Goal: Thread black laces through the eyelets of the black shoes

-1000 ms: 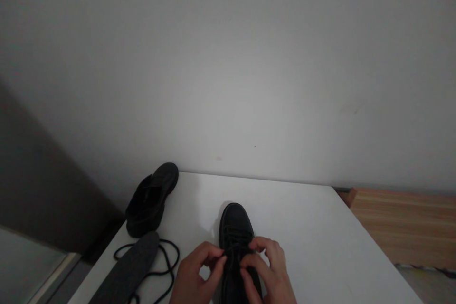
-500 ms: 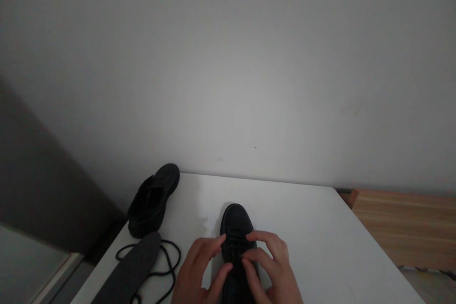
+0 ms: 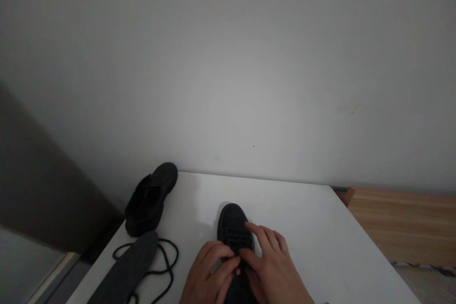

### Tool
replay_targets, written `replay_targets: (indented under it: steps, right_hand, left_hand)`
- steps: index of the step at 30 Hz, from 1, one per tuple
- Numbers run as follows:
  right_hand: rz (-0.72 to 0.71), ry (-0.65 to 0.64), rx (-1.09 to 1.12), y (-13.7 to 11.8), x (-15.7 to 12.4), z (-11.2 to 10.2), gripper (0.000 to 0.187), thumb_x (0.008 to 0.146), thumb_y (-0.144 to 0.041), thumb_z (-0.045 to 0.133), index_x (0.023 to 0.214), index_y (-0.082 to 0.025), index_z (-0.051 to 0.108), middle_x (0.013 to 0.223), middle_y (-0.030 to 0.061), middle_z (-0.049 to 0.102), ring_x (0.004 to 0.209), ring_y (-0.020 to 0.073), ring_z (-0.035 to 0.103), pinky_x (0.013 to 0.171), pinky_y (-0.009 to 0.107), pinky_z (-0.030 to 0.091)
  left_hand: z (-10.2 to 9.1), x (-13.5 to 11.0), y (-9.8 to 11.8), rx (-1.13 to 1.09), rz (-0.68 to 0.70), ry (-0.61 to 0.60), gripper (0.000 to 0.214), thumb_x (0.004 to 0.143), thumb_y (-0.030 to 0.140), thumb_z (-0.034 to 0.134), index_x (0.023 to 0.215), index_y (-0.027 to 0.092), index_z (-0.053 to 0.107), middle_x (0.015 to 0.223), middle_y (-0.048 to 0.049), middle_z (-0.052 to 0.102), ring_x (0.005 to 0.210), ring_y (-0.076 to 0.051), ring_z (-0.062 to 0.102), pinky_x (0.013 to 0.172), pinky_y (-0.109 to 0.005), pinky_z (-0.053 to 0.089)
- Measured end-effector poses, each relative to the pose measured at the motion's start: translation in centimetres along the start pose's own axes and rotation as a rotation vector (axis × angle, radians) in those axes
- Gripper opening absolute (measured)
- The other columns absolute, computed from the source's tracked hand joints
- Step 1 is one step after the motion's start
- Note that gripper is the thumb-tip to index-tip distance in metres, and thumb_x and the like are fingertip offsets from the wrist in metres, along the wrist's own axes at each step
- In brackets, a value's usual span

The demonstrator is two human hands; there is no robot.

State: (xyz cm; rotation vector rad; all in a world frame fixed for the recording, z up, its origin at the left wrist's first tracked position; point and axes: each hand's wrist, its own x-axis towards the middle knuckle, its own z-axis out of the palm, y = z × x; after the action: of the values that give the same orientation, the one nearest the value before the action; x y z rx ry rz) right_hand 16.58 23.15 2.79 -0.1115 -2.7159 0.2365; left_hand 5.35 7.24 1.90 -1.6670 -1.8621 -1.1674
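A black lace-up shoe (image 3: 231,216) lies on the white tabletop with its toe pointing away from me; its heel end runs out of view below. My left hand (image 3: 212,270) is closed in a pinch at the lower lacing of this shoe, on the shoelace. My right hand (image 3: 269,261) rests over the shoe's right side. One of its fingers reaches along the upper lacing, and the others come together at the lower lacing, beside the left fingertips. The exact bit of lace between the fingers is mostly hidden.
A second black shoe (image 3: 151,199) sits at the table's far left corner, opened up and without visible lacing. Before it lie a dark grey insole (image 3: 128,268) and a loose black shoelace (image 3: 167,261). The white table (image 3: 295,218) meets a wall (image 3: 249,80); a wooden surface (image 3: 399,228) is at right.
Both hands have moved closer together over the lower lacing. The left fingers have drawn from a wide spread into a pinch, and the right hand has turned more across the shoe.
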Motion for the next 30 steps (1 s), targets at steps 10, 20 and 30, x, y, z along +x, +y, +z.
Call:
replay_targets:
  steps: [10,20,30]
  right_hand:
    - [0.072,-0.114,0.173,-0.4,0.8,0.1,0.022,0.08,0.0,0.066,0.086,-0.021,0.068,0.121,0.0121,0.066,0.103,0.0303,0.065,0.083,0.041,0.055]
    - [0.841,0.397,1.324,-2.3,-2.5,5.0,0.037,0.09,-0.061,0.057,0.086,-0.025,0.063,0.075,-0.0013,0.057,0.068,0.0169,0.052,0.062,0.025,0.046]
    - [0.942,0.7,1.679,-3.6,-1.3,6.1,0.043,0.081,-0.063,0.069,0.072,-0.023,0.053,0.072,-0.0047,0.046,0.063,0.013,0.043,0.057,0.023,0.04]
  left_hand:
    - [1.0,-0.8,-0.4,0.008,0.051,0.079,0.022,0.1,0.013,0.047,0.096,0.017,0.068,0.085,-0.0052,0.076,0.09,-0.017,0.072,0.08,-0.027,0.059]
    - [4.2,-4.4,1.3,-0.25,-0.486,0.203,0.019,0.099,0.029,0.053,0.098,0.028,0.073,0.123,-0.0066,0.069,0.109,-0.019,0.071,0.092,-0.028,0.06]
    - [2.0,-3.0,0.4,-0.406,-0.509,0.111,0.015,0.094,0.021,0.06,0.093,0.024,0.075,0.126,-0.0083,0.072,0.125,-0.026,0.063,0.102,-0.037,0.055]
